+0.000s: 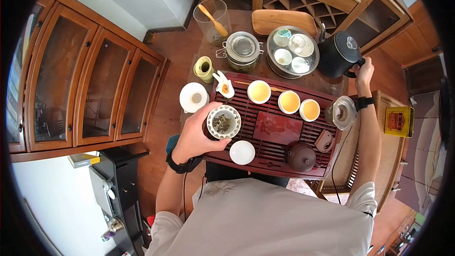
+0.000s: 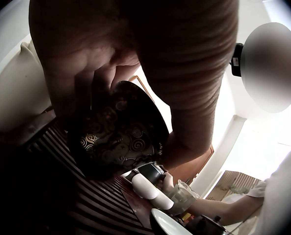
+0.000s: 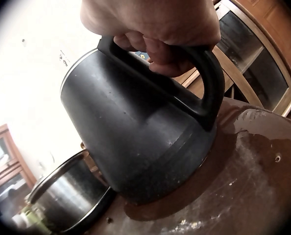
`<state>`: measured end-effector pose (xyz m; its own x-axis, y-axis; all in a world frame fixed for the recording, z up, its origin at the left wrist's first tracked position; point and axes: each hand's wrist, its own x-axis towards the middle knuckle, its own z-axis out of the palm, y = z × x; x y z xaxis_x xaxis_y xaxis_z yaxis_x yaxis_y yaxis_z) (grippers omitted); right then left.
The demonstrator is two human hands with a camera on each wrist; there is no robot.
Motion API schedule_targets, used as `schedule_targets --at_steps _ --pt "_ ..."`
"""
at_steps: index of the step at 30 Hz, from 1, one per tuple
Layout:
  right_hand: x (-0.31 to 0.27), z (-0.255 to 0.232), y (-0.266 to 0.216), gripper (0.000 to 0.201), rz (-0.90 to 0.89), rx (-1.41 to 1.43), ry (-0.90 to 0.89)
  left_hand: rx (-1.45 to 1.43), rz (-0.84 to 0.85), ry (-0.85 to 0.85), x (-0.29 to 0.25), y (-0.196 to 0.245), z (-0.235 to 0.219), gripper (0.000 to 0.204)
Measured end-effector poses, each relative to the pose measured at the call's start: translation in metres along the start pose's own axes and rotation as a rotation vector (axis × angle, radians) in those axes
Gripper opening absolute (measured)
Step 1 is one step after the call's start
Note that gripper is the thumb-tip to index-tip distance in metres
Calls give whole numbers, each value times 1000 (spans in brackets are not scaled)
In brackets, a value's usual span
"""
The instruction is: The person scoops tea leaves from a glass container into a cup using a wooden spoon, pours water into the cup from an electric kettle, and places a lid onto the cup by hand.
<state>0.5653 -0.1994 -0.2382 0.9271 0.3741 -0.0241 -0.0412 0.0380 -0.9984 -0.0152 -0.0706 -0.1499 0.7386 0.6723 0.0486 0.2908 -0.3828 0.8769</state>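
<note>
My left hand [image 1: 199, 135] grips a patterned bowl [image 1: 224, 122] by its rim, with tea leaves inside; in the left wrist view the dark patterned outside of the bowl [image 2: 118, 132] shows between thumb and fingers [image 2: 81, 88]. My right hand [image 1: 364, 72] holds the handle of a black kettle [image 1: 342, 52]. The right wrist view shows the fingers [image 3: 160, 56] curled round that handle, with the kettle [image 3: 135, 122] low at the wet tabletop. A small white lid or dish [image 1: 242, 152] sits just beside the left hand on the tea tray [image 1: 275, 154].
Three cups of amber tea [image 1: 259, 92], a brown teapot [image 1: 301, 156] and a glass pitcher [image 1: 342, 113] are on the tray. Behind it stand a lidded jar [image 1: 242, 50], a metal pan with cups [image 1: 293, 51] and a wooden tray [image 1: 284, 22]. A white strainer dish [image 1: 194, 97] is at the left.
</note>
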Motion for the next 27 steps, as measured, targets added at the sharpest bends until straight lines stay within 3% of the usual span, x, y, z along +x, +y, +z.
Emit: schedule_targets --at_steps 14,27 --pt "-6 1 -7 48 25 -45 -33 43 -23 -34 0 0 -2 84" --pt "-3 -6 -14 52 23 -203 -126 -13 5 -26 -1 -2 1 77"
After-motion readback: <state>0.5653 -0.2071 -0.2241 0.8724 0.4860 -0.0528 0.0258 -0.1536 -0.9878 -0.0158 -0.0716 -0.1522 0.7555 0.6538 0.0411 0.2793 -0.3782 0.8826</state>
